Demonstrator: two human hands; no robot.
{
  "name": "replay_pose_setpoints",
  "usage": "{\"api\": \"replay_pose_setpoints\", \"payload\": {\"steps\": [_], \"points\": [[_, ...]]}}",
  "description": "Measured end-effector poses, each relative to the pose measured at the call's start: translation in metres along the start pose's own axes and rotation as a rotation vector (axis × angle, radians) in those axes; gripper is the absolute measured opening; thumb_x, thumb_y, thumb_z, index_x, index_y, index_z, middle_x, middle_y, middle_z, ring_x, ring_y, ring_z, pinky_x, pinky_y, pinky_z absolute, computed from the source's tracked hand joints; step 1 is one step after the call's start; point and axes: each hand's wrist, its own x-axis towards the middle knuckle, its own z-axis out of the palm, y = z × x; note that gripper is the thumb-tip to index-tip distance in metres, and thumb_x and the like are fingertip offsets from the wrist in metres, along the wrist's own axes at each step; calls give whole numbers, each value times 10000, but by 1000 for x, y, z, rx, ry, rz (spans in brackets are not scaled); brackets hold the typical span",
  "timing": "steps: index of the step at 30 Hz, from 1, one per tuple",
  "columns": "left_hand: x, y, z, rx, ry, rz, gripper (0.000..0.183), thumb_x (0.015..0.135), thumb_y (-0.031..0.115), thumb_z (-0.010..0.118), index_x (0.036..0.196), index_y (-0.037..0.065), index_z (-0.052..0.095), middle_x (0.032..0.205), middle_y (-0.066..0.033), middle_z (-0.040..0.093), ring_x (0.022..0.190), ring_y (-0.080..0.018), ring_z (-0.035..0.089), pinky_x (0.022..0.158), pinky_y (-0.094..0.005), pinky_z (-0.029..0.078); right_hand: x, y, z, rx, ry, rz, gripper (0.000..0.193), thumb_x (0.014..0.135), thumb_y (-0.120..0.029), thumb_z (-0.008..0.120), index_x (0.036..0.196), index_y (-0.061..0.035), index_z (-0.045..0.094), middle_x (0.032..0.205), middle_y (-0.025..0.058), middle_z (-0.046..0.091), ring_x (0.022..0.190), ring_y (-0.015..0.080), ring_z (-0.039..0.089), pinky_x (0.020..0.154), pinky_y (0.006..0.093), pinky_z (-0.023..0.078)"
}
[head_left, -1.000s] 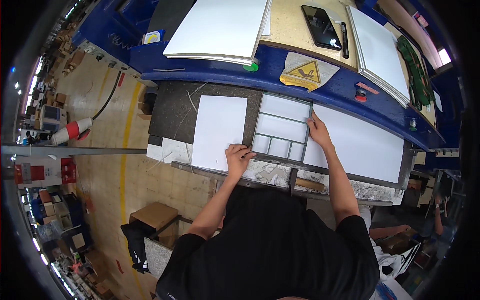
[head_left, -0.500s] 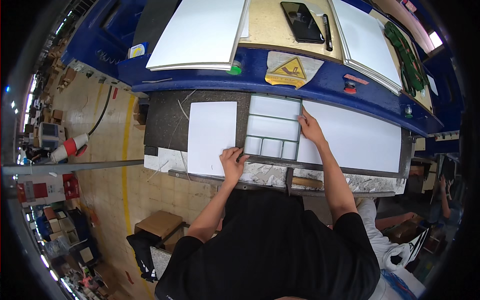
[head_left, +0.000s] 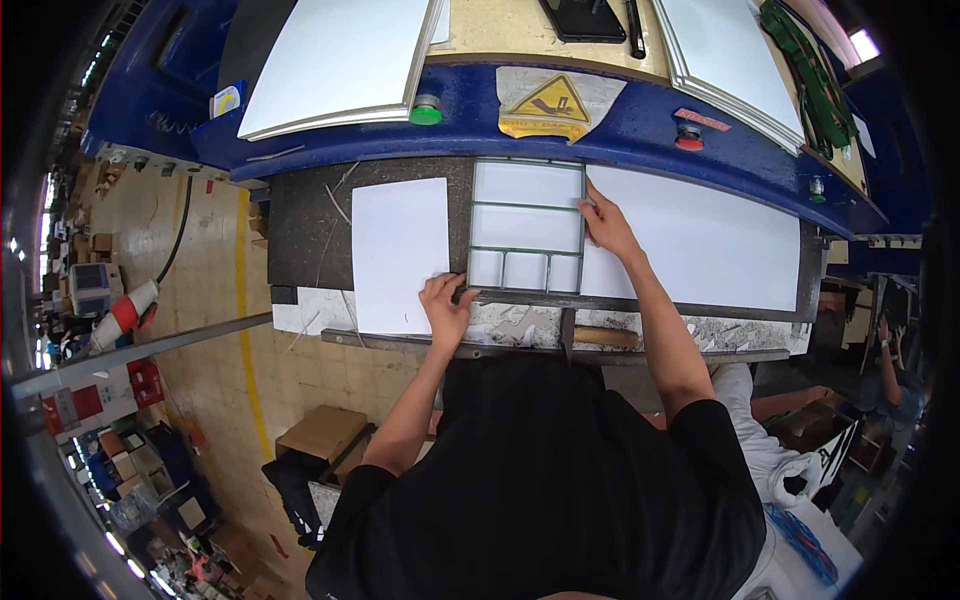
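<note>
Green-edged divided frame (head_left: 528, 206) between left hand (head_left: 445, 305) and right hand (head_left: 607, 225); left fingers bent and bunched close at the near left corner, right thumb and fingers narrowly parted against the right side, firm grip in either impossible to tell; smaller white sheet (head_left: 400, 245) partly beneath the left hand, larger white sheet (head_left: 710, 245) to right of the right hand

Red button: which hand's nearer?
Right. In view, the right hand is below and left of the red button; the left hand is farther down-left, by the divided frame.
</note>
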Motion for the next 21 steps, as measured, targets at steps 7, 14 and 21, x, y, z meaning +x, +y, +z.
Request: {"api": "replay_pose_setpoints", "payload": {"steps": [7,14,21], "points": [[0,-1,0,-28,6,3,325,694,133,819,995,51,729,979,-67,644,942,-250,546,844,-372,376,0,1,1,-3,3,8,582,1000,-260,488,1531,-159,274,595,42,541,468,108,507,441,274,429],[2,-5,2,-31,50,58,308,679,122,825,965,49,737,938,-48,642,913,-238,553,828,-371,380,5,7,2,54,17,-14,585,993,-258,517,1520,-126,299,572,37,526,440,98,485,418,269,410],[-1,-4,-4,-30,16,63,309,668,109,818,957,42,730,943,-59,640,937,-258,566,821,-381,385,1,4,7,-44,77,-46,592,987,-280,532,1511,-113,314,561,31,560,442,99,507,436,271,431]]}}
